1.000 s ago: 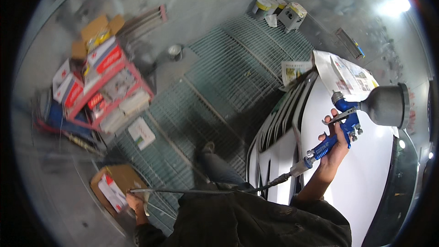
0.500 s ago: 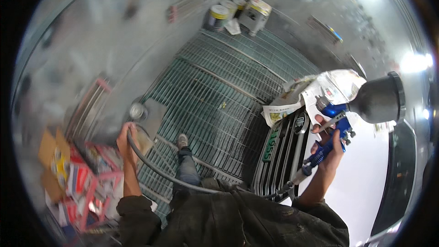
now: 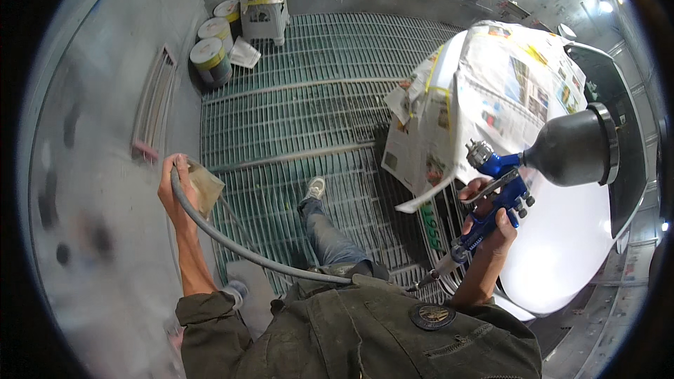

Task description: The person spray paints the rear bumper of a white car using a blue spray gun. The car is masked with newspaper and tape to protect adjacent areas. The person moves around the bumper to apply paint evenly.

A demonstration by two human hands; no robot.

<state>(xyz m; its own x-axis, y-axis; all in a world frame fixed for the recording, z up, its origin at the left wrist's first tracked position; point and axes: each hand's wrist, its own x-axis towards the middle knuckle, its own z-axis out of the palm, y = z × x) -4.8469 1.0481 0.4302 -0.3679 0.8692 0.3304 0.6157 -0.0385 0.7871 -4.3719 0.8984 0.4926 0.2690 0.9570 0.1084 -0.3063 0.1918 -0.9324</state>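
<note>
My right hand is closed round the handle of a blue spray gun, fingers at its trigger. A dark grey paint cup sits on the gun, tilted to the right, and the silver nozzle points up and left. At the left, my left hand grips a grey air hose, which sags across my front. A yellowish cloth hangs from the same hand. Right of centre stands a white car, partly covered with taped newspaper, close behind the gun.
Underfoot is a metal grating floor. Lidded cans and a paper-topped stool stand in the far left corner. Along the left runs a grey wall with a vent. A can stands by my left sleeve.
My view has swung right and I have stepped forward, so the papered car front shows more fully. The box and clutter at the left have left view. Both hands keep their holds.
</note>
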